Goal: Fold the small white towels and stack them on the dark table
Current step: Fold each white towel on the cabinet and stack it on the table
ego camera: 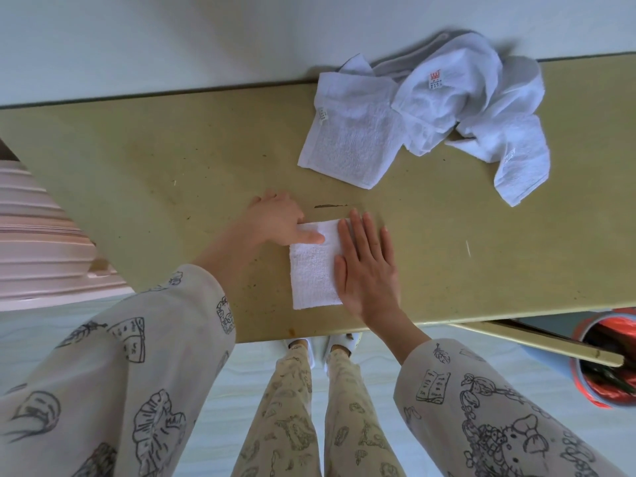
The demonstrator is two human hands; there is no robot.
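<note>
A small white towel (312, 270), folded into a narrow rectangle, lies on the olive-tan table (155, 173) near its front edge. My left hand (278, 218) rests at the towel's far left corner, with its thumb pressed on the cloth. Flat along the towel's right edge lies my right hand (366, 266), fingers spread and palm down. At the back right of the table sits a loose heap of unfolded white towels (426, 111), some showing small labels.
A pink ribbed container (41, 242) stands at the left beside the table. A red and blue bin (605, 363) sits on the floor at the right, below a protruding table edge (550, 342). A white wall runs behind the table.
</note>
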